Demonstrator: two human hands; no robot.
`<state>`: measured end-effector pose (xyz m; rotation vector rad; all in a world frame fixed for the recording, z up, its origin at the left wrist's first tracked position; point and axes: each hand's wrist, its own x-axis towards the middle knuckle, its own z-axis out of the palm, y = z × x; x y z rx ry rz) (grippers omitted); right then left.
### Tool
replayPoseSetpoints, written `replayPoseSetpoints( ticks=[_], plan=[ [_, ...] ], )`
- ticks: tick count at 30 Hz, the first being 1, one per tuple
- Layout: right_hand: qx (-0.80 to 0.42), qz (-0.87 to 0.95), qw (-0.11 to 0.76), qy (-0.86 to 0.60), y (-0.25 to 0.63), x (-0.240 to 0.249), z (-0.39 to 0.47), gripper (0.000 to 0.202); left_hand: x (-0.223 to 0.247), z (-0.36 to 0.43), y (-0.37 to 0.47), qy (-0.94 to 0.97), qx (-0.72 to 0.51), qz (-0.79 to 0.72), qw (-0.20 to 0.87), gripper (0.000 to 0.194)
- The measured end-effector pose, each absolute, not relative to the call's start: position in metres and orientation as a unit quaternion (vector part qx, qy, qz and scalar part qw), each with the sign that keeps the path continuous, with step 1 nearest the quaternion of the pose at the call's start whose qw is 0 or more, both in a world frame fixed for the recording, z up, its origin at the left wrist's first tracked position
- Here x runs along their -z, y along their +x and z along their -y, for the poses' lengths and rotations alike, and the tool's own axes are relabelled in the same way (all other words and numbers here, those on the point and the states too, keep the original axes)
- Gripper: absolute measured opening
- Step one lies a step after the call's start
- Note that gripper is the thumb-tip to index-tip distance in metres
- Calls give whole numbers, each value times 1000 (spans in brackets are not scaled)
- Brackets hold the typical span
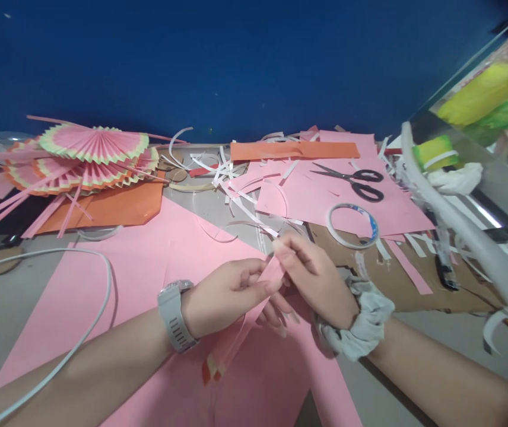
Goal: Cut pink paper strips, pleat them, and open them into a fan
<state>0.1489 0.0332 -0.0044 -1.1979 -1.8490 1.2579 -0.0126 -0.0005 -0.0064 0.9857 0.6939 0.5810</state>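
Note:
A narrow pink paper strip [250, 320] slants between my hands, with orange and cream edges showing at its lower end. My left hand [231, 293], below a grey watch, pinches the strip near its middle between thumb and fingers. At the strip's upper end, my right hand [310, 273] holds it between thumb and forefinger; a pale green scrunchie is round that wrist. Large pink paper sheets [147, 261] lie under both hands. Beyond my right hand rest a roll of tape [329, 228] and black-handled scissors [356, 177], the scissors on pink paper.
Pleated pink paper fans [98, 142] lie at the back left over an orange sheet [116, 204]. White paper scraps [225, 169] sit at the back centre. A white cable [108, 279] crosses my left forearm. Cardboard [418, 267] and a pale tube [459, 219] are at right.

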Motion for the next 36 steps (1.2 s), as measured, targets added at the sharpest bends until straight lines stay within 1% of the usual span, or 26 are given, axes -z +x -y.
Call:
replayPoseSetpoints(
  ticks=[2,4,8,11,18,23,29,32,36],
  plan=[
    [-457,672,344,-470,151,6,-37,28,7,1,-12,452,-267,-330,785,22],
    [-463,660,365,-465,152,7,-39,29,8,2,-11,452,-271,-332,783,25],
    [-539,662,313,-416,151,5,-38,30,10,3,-10,450,-282,-336,778,27],
    [-550,658,291,-423,150,5,-37,32,9,3,-9,457,-282,-346,770,30],
    [-574,631,309,-420,146,5,-36,34,7,4,-9,488,-275,-357,747,30],
    [-607,606,314,-408,144,4,-34,32,9,3,-11,483,-276,-317,768,29],
    [-636,627,268,-361,146,3,-35,32,7,3,-11,485,-272,-307,772,32],
    [-623,647,249,-361,147,3,-36,35,7,3,-12,493,-263,-291,776,32],
    [-595,659,267,-375,146,4,-34,41,6,3,-12,491,-272,-276,780,30]
  ],
)
